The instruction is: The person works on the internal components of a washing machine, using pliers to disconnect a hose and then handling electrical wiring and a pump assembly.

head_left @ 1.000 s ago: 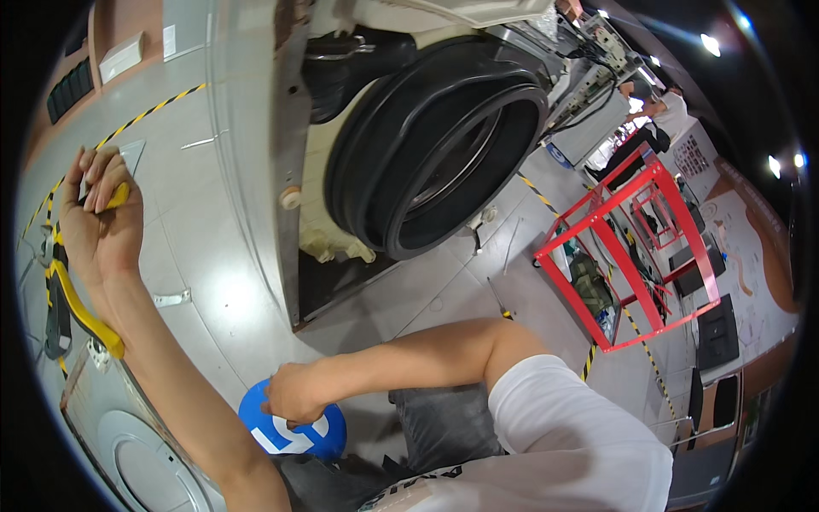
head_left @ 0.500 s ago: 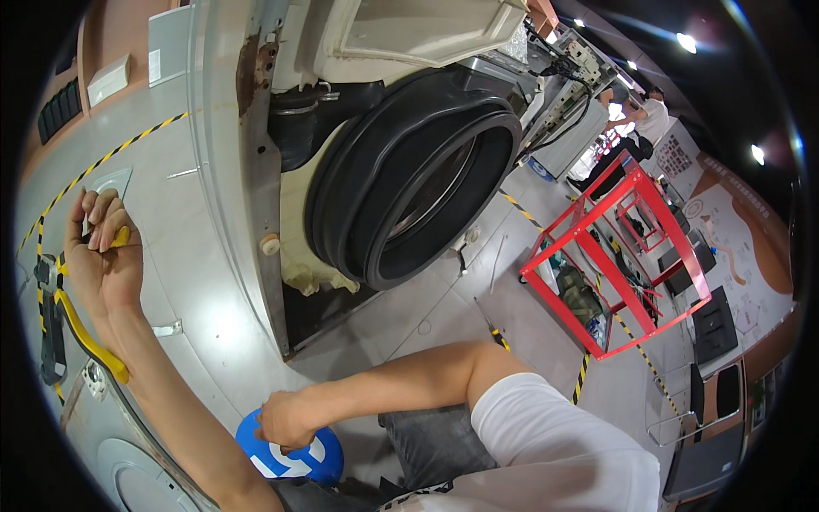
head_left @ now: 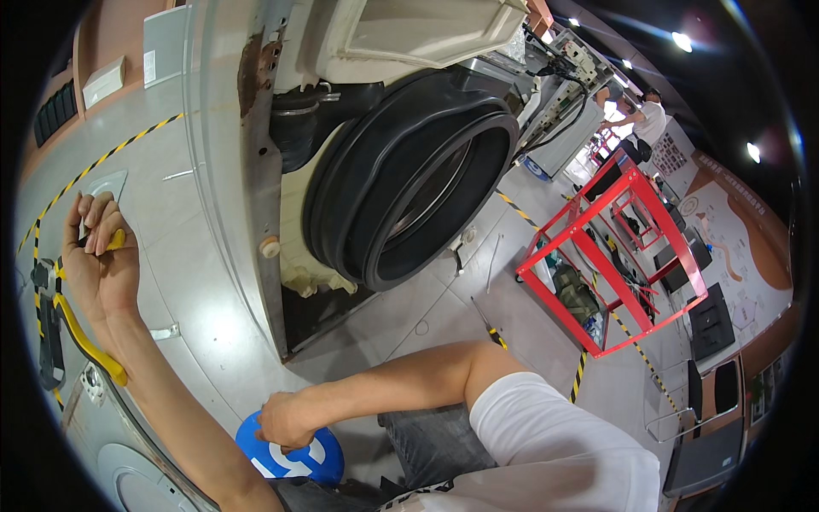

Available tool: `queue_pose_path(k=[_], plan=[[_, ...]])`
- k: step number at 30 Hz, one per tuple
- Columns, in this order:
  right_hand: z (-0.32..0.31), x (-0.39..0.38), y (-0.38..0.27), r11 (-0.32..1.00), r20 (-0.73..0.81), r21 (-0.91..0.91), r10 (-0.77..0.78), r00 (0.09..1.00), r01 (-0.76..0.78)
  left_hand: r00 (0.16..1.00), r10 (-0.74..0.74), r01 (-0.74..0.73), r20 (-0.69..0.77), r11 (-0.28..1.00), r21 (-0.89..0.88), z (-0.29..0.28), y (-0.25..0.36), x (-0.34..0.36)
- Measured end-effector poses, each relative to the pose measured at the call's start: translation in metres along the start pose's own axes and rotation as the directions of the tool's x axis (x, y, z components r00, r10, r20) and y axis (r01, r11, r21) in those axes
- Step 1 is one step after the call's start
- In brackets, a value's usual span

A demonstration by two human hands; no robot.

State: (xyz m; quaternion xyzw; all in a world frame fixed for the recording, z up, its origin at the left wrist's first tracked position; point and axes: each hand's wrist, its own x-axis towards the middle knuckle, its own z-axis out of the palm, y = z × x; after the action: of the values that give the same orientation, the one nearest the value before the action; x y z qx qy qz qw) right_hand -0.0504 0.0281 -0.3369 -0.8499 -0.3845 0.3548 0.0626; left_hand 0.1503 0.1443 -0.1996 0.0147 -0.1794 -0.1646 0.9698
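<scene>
At the left, my left hand has its fingers curled round a yellow-handled tool. Yellow-and-black pliers lie along that wrist, above a detached metal panel at lower left. My right hand is closed over a blue round floor marker; whatever its fingers hold is hidden. In front stands an opened washing machine with a thick black rubber door gasket, a dark hose and a rusty frame edge.
A red metal cart holds tools at right. A screwdriver and metal rods lie on the tiled floor, marked with striped tape. A co-worker stands by another appliance at back. A chair is at far right.
The view has shifted, showing more of the machine's upper part, with the machine further left in the picture. Both hands appear slightly lower in the picture, their grips much the same.
</scene>
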Motion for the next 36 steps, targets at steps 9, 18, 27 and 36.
queue_pose_path(k=[9, 18, 27, 36], plan=[[-0.001, 0.0, 0.0, 1.0, -0.003, -0.003, -0.001, 1.0, 0.001, 1.0, 0.03, -0.029, -0.008, 0.999, 0.024, -0.002, 0.0, 0.001], [0.008, 0.001, 0.004, 0.997, 0.041, 0.058, -0.044, 0.998, 0.042, 0.99, 0.086, -0.087, -0.114, 0.996, 0.001, 0.019, -0.015, -0.019], [0.019, -0.009, 0.028, 0.985, -0.097, 0.063, -0.154, 0.983, 0.16, 0.942, -0.061, -0.006, -0.33, 0.98, -0.199, 0.011, -0.047, -0.003], [0.005, -0.007, 0.014, 0.995, -0.04, 0.094, -0.034, 0.999, 0.037, 0.951, -0.057, -0.016, -0.305, 0.973, -0.232, 0.005, -0.055, 0.008]])
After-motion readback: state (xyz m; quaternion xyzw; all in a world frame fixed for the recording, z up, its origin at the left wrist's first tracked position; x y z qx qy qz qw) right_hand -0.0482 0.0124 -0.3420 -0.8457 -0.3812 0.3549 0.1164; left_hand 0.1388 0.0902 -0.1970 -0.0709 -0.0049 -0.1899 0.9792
